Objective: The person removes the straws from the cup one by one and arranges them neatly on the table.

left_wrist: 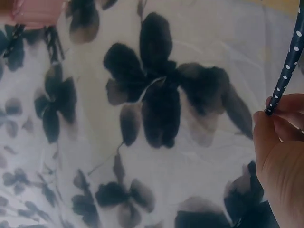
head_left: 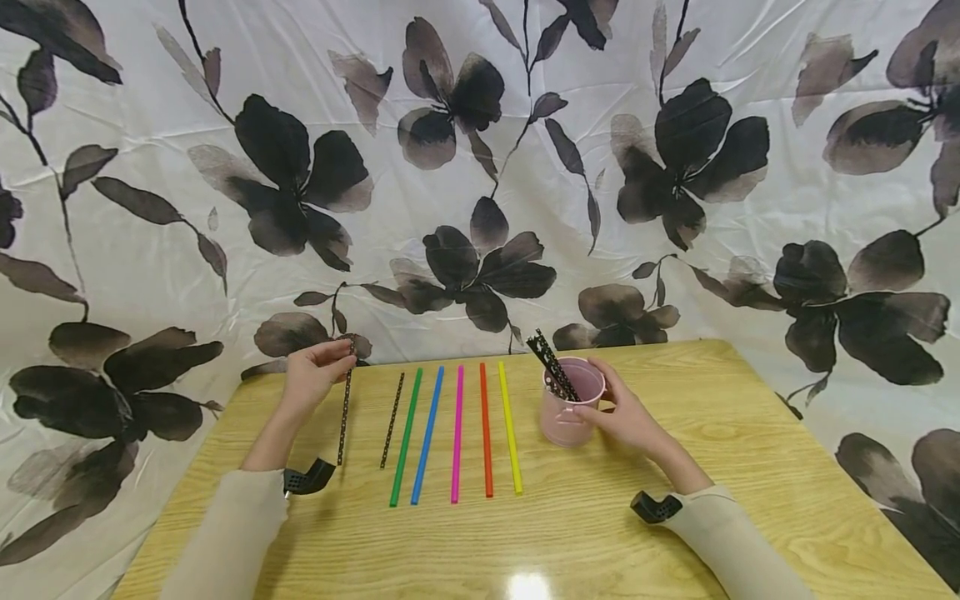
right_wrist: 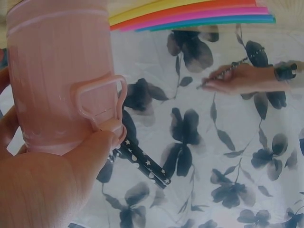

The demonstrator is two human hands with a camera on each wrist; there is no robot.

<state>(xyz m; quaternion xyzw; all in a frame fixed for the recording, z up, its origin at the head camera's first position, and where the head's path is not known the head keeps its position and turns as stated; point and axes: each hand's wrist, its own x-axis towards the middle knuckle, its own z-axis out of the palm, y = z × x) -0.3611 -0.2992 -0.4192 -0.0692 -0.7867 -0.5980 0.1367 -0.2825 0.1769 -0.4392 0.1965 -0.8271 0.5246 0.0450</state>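
Note:
My left hand [head_left: 318, 373] pinches the top end of a black straw with white dots [head_left: 345, 417], which hangs down at the left of the table; the left wrist view shows thumb and fingertips on the end of this dotted straw [left_wrist: 287, 61]. My right hand [head_left: 618, 414] grips a pink bucket-like cup [head_left: 564, 423] by its side, with the thumb near its small handle [right_wrist: 102, 95]. Several black straws with white patterns [head_left: 553, 367] lean inside the cup, their ends above the rim. Stars show on some of them [right_wrist: 147, 164].
Between the hands lie a thin black patterned straw [head_left: 392, 421] and a row of green [head_left: 406, 437], blue [head_left: 427, 435], pink [head_left: 457, 433], red [head_left: 486, 429] and yellow straws [head_left: 510, 427]. A floral cloth [head_left: 570, 208] hangs behind the wooden table [head_left: 600, 542].

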